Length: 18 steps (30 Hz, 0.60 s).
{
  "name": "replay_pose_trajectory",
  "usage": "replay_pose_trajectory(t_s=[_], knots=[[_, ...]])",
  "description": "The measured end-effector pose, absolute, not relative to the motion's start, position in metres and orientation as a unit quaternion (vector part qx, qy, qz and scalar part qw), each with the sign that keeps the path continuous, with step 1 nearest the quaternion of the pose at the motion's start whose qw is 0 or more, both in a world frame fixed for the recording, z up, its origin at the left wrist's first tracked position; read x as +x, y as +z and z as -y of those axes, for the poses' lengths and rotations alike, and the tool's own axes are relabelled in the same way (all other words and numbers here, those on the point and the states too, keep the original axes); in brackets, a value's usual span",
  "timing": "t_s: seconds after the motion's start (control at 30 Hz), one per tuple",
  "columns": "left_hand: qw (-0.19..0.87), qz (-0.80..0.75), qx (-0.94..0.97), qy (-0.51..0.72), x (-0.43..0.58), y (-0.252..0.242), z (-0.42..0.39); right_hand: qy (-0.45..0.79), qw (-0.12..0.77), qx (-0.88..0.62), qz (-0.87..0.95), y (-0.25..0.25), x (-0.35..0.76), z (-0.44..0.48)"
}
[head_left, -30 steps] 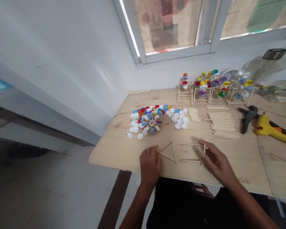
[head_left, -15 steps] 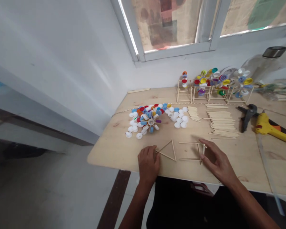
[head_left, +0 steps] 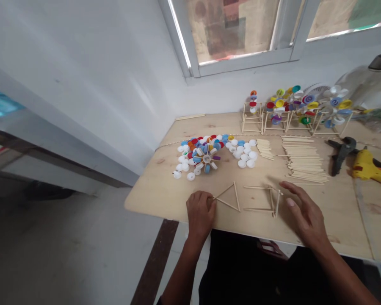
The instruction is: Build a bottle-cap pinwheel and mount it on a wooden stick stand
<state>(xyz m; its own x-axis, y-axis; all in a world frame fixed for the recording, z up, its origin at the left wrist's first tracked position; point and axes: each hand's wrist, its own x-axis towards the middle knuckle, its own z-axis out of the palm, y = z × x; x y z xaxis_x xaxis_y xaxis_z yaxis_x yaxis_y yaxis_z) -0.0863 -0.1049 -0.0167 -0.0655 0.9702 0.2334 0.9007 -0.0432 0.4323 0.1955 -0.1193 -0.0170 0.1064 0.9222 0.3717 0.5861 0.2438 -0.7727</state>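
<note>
My left hand (head_left: 200, 214) rests at the table's front edge, fingers curled in at the left corner of a flat triangle of thin wooden sticks (head_left: 237, 197). To the right of that triangle lies a stick frame (head_left: 271, 199), with two long sticks pointing left and short sticks joined at its right end. My right hand (head_left: 307, 216) is just right of this frame, apart from it, thumb and fingers spread with nothing between them. Beyond my left hand, a wheel of sticks and bottle caps (head_left: 207, 159) leans among loose bottle caps (head_left: 186, 163).
Long sticks (head_left: 305, 161) and shorter sticks (head_left: 264, 149) lie in piles. A yellow glue gun (head_left: 365, 164) and a black clamp-like tool (head_left: 340, 154) are at right. Finished-looking cap wheels on stick stands (head_left: 278, 114) line the wall. A cord (head_left: 171, 145) crosses the table (head_left: 152, 186).
My right hand has let go of the stick frame and moved right, its fingers opening. My left hand stays at the triangle. The whole view has shifted slightly.
</note>
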Motion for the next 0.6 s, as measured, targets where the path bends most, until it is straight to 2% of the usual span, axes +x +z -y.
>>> replay_pose_trajectory(t_s=[0.17,0.3,0.6], knots=[[0.076,-0.687,0.681,0.243,-0.0869,-0.0145,0.1015,0.19,0.464,-0.598,0.625,-0.0187,0.195,0.1189],[0.112,-0.676,0.66,0.308,-0.0918,-0.0154,0.0995,0.193,0.466,-0.612,0.609,-0.0204,0.1957,0.1183],[0.354,-0.615,0.464,0.531,-0.0875,-0.0222,0.0983,0.206,0.494,-0.614,0.58,-0.0216,0.1941,0.118]])
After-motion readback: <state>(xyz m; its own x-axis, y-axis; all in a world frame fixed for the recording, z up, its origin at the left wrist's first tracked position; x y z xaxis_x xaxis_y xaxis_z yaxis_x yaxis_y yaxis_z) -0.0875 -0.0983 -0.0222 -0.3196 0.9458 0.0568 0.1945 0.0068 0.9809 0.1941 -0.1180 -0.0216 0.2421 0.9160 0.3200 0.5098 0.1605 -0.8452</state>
